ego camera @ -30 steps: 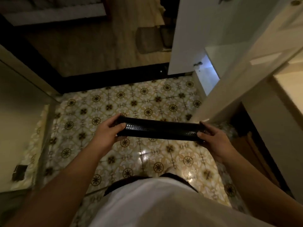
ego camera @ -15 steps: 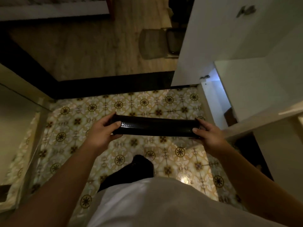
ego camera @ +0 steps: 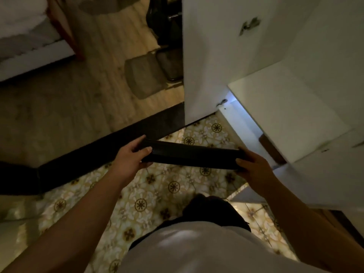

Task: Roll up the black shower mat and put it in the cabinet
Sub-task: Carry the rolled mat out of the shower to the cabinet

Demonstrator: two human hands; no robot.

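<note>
The mat (ego camera: 190, 157), rolled into a black tube, is held level above the tiled floor (ego camera: 173, 187), just left of the cabinet (ego camera: 291, 115); the left hand (ego camera: 131, 155) grips its left end, fingers curled round it; the right hand (ego camera: 251, 164) grips its right end, the end nearest the cabinet. The cabinet's door (ego camera: 214, 56) stands open, beyond the mat; a white shelf (ego camera: 275, 107) shows inside.

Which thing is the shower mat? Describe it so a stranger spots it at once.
Start at the patterned tile floor beside the open white cabinet. Above the tiles, the left hand and right hand each grip one end of the black shower mat. It is the only long, dark, tightly rolled tube here.
</note>
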